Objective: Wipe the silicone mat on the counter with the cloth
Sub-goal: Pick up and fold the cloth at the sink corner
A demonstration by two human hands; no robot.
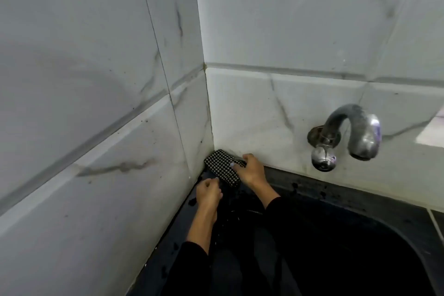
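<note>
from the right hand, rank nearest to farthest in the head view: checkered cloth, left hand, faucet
1. checkered cloth: in the wall corner, gripped by the right hand, so touching it.
2. left hand: just below and to the left, by the cloth's lower edge.
3. faucet: on the back wall, well off to the right and higher up.

A single wide-angle camera, worn on the person's head, looks forward and steeply down into a tiled corner point(206, 108) where two walls meet above the dark desk point(312, 190). It sits close: both forearms reach up from the bottom edge toward the corner, and the walls fill most of the upper picture. Straight tile joints bow near the edges, and the tap point(346, 137) stands at right.
</note>
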